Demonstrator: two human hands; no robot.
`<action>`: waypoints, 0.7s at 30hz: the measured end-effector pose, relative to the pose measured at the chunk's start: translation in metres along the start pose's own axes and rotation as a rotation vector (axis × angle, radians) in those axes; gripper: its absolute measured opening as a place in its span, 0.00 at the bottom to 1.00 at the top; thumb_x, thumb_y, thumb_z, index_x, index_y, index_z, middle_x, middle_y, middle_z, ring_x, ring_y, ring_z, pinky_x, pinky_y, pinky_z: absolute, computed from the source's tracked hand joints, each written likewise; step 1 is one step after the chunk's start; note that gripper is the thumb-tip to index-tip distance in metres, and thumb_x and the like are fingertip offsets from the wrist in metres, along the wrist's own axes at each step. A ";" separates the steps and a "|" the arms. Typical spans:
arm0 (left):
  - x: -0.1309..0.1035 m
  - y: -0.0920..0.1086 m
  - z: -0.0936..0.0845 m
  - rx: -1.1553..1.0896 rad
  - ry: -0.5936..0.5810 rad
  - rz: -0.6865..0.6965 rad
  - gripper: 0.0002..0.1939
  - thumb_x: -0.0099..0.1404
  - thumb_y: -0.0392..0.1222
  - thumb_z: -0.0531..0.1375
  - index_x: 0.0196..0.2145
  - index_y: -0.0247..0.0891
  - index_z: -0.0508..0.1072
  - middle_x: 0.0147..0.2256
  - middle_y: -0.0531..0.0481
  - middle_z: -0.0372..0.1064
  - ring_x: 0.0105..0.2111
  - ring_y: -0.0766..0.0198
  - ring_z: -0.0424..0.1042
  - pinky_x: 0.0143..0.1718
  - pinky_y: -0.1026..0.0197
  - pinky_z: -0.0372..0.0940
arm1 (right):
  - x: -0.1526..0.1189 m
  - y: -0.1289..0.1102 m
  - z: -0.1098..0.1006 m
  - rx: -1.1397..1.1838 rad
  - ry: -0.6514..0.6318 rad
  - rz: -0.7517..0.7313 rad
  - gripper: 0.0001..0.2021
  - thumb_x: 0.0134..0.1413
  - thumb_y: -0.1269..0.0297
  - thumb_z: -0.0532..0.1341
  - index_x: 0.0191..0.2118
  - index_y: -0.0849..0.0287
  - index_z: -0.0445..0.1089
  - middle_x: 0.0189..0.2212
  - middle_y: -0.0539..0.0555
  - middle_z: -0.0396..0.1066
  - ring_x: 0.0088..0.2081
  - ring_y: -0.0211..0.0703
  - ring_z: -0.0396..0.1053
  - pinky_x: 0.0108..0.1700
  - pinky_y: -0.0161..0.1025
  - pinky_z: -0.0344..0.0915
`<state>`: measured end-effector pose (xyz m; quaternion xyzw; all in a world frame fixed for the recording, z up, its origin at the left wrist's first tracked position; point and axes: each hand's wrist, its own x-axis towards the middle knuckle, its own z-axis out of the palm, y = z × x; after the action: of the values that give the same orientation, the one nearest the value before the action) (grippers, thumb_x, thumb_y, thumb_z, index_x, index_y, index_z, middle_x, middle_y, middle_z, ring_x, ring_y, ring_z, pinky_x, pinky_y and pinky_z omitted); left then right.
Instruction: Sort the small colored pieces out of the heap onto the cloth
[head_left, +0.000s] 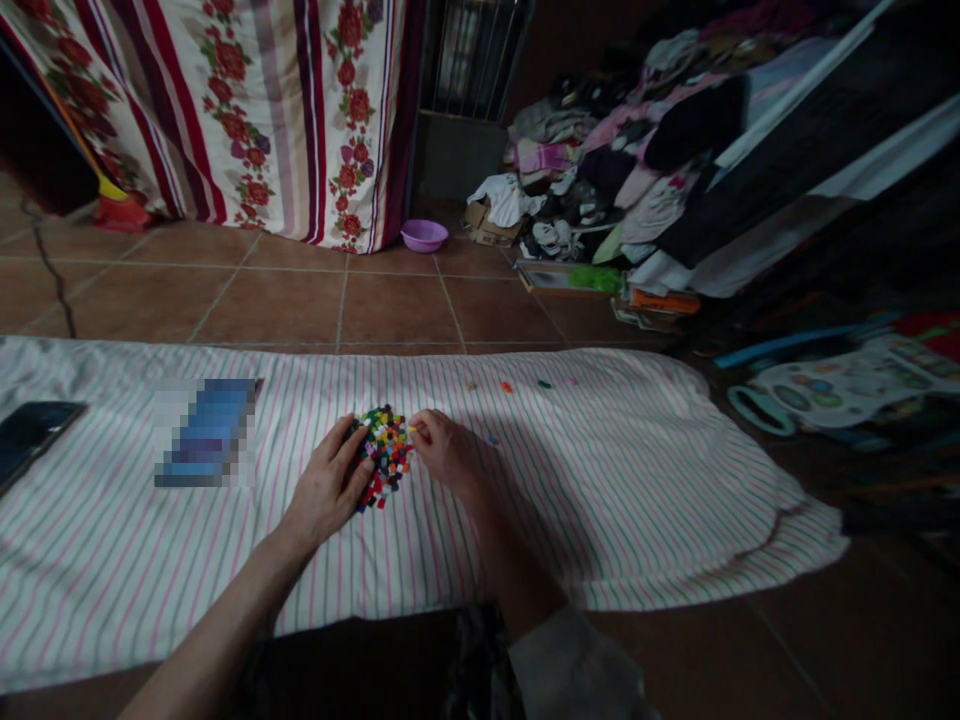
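Pieces point(385, 462) in many colours lie heaped on the striped cloth point(660, 490), a little nearer its far edge than its near edge, directly between your two hands. Your left hand point(324, 482) rests flat against the heap's left side, its fingers spread and loosely bent over the outermost pieces, part of which they hide. Your right hand point(444, 452) is at the heap's right side, thumb and forefinger closed in a pinch on a small yellow piece point(412, 429).

Toward the far edge of the cloth, to the right of the heap, you have a spaced row: a beige bit point(471, 385), an orange one point(507, 387), a dark green one point(544, 384) and a pink one point(572, 381), all apart from each other. A blue bit point(492, 440) sits nearer you, just right of your right hand.

Left of your left hand, well apart from the heap, lies a pixelated item point(206, 435); farther left, a dark flat device point(34, 435) is cut off by the view. Beyond the far edge you face a tiled floor point(285, 300) with a purple basin point(424, 236).
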<state>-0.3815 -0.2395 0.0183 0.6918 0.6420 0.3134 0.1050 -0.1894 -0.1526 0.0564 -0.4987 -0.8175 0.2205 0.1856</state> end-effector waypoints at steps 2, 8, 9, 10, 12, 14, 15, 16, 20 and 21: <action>0.000 0.001 0.001 0.026 0.004 -0.004 0.25 0.69 0.52 0.48 0.58 0.36 0.64 0.63 0.38 0.53 0.62 0.52 0.57 0.61 0.47 0.59 | -0.001 -0.003 -0.005 -0.005 -0.025 0.004 0.07 0.59 0.73 0.56 0.40 0.57 0.70 0.39 0.52 0.74 0.39 0.37 0.69 0.39 0.32 0.59; -0.001 0.000 0.007 0.104 0.027 0.038 0.28 0.67 0.54 0.49 0.59 0.35 0.63 0.65 0.35 0.49 0.62 0.48 0.56 0.59 0.44 0.60 | -0.003 -0.008 -0.012 -0.045 -0.055 0.032 0.08 0.60 0.69 0.55 0.41 0.56 0.71 0.41 0.51 0.74 0.39 0.37 0.70 0.39 0.33 0.59; -0.001 0.000 0.009 0.117 0.033 0.045 0.28 0.67 0.55 0.50 0.59 0.36 0.63 0.65 0.35 0.48 0.62 0.47 0.57 0.59 0.44 0.60 | -0.003 -0.008 -0.013 -0.046 -0.055 0.041 0.08 0.61 0.68 0.55 0.42 0.55 0.71 0.41 0.50 0.74 0.39 0.37 0.70 0.38 0.33 0.59; -0.002 -0.001 0.010 0.130 0.038 0.053 0.28 0.67 0.55 0.50 0.59 0.37 0.62 0.65 0.35 0.46 0.62 0.46 0.57 0.58 0.43 0.61 | -0.003 -0.008 -0.013 -0.045 -0.056 0.047 0.08 0.61 0.68 0.56 0.42 0.55 0.71 0.41 0.50 0.74 0.39 0.37 0.70 0.38 0.33 0.59; -0.002 -0.001 0.011 0.155 0.040 0.068 0.29 0.66 0.55 0.51 0.60 0.37 0.61 0.66 0.35 0.44 0.61 0.45 0.58 0.56 0.42 0.62 | -0.004 -0.008 -0.013 -0.035 -0.060 0.047 0.08 0.60 0.68 0.56 0.41 0.56 0.71 0.41 0.50 0.74 0.39 0.37 0.70 0.38 0.33 0.60; -0.003 0.000 0.011 0.174 0.040 0.086 0.30 0.66 0.55 0.51 0.61 0.37 0.59 0.67 0.34 0.41 0.61 0.43 0.57 0.55 0.41 0.63 | -0.003 -0.005 -0.010 -0.016 -0.056 0.028 0.07 0.60 0.69 0.56 0.41 0.56 0.71 0.41 0.51 0.74 0.39 0.37 0.70 0.39 0.33 0.60; -0.003 0.000 0.011 0.181 0.040 0.098 0.31 0.66 0.55 0.52 0.62 0.37 0.58 0.67 0.33 0.39 0.61 0.42 0.57 0.55 0.41 0.63 | -0.003 -0.003 -0.008 -0.004 -0.045 0.012 0.07 0.59 0.70 0.56 0.41 0.57 0.70 0.40 0.51 0.74 0.39 0.37 0.70 0.39 0.33 0.60; -0.004 0.000 0.011 0.186 0.043 0.112 0.31 0.66 0.54 0.52 0.62 0.37 0.57 0.67 0.33 0.38 0.61 0.42 0.56 0.56 0.41 0.62 | -0.003 0.000 -0.006 0.009 -0.030 -0.007 0.07 0.59 0.71 0.56 0.40 0.57 0.70 0.40 0.52 0.74 0.39 0.38 0.70 0.39 0.33 0.61; -0.006 -0.002 0.011 0.201 0.083 0.197 0.32 0.66 0.51 0.53 0.64 0.37 0.52 0.67 0.33 0.36 0.64 0.41 0.49 0.59 0.40 0.59 | -0.003 0.019 0.001 0.045 0.074 -0.070 0.07 0.56 0.73 0.56 0.38 0.58 0.69 0.37 0.53 0.73 0.38 0.39 0.70 0.41 0.34 0.63; -0.007 -0.002 0.012 0.206 0.095 0.214 0.33 0.66 0.51 0.53 0.64 0.38 0.51 0.67 0.33 0.35 0.65 0.41 0.47 0.59 0.40 0.58 | -0.003 0.024 0.001 0.054 0.105 -0.081 0.07 0.55 0.73 0.56 0.38 0.58 0.69 0.36 0.54 0.73 0.37 0.39 0.70 0.41 0.34 0.63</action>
<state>-0.3763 -0.2425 0.0061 0.7477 0.5978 0.2874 -0.0309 -0.1706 -0.1460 0.0423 -0.4710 -0.8198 0.2085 0.2503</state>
